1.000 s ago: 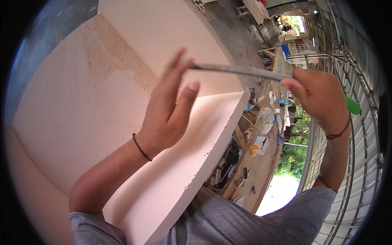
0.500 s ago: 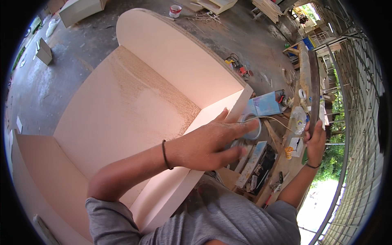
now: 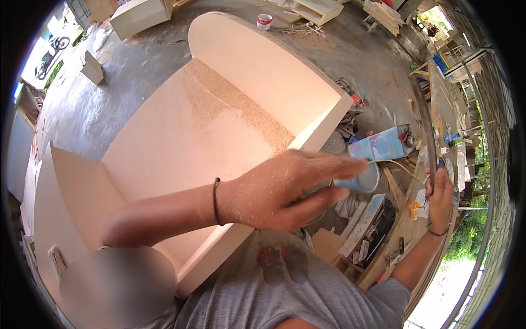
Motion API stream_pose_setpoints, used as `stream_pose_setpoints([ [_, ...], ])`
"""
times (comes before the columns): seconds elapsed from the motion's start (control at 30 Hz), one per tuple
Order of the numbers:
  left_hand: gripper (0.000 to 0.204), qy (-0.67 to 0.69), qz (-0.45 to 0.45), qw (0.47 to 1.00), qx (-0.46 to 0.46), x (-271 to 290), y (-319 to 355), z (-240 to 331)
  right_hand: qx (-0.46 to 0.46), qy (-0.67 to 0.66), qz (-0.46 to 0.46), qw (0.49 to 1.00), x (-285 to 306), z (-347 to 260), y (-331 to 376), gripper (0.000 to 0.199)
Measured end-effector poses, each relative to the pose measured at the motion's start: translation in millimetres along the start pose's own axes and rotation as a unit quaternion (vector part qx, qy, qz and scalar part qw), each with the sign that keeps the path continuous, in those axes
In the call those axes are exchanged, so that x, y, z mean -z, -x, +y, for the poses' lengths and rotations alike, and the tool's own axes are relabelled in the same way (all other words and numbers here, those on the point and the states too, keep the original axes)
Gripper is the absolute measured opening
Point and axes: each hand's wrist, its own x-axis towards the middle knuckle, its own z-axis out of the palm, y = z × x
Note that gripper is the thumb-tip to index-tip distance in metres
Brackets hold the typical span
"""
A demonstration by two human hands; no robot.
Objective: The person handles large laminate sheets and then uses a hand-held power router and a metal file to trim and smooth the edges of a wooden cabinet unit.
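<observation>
My left hand reaches across the near edge of a large pale pink curved-sided cabinet, fingers stretched and parted, with no object visible between them. Whether its palm touches the edge cannot be told. Wood dust lies in the cabinet, mostly along its tall rounded end panel. Off to the right, my right hand is closed round the lower end of a long, narrow dark strip, which stretches up and away. The strip's material is unclear. A thin pale cord shows beyond my left fingertips.
Right of the cabinet are a blue bucket, a blue box and a wooden tray of tools. A cluttered workbench runs along the right side. Farther off stand a red-and-white tub and pale cabinet boxes.
The view has shifted, so the cabinet sits farther right in it. My left hand stays over the near edge, its fingers blurred by motion. My right hand keeps hold of the dark strip.
</observation>
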Motion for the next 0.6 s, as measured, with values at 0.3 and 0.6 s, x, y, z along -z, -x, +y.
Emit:
stream_pose_setpoints([
  [0.3, 0.036, -0.173, 0.386, 0.905, -0.043, 63, 30, -9, 0.343, 0.408, -0.177, 0.827, -19, -192, 0, 0.044],
  [0.6, 0.059, 0.062, 0.26, 0.957, 0.113, -33, 65, -61, 0.423, 0.609, -0.279, 0.609, -84, -275, 45, 0.038],
])
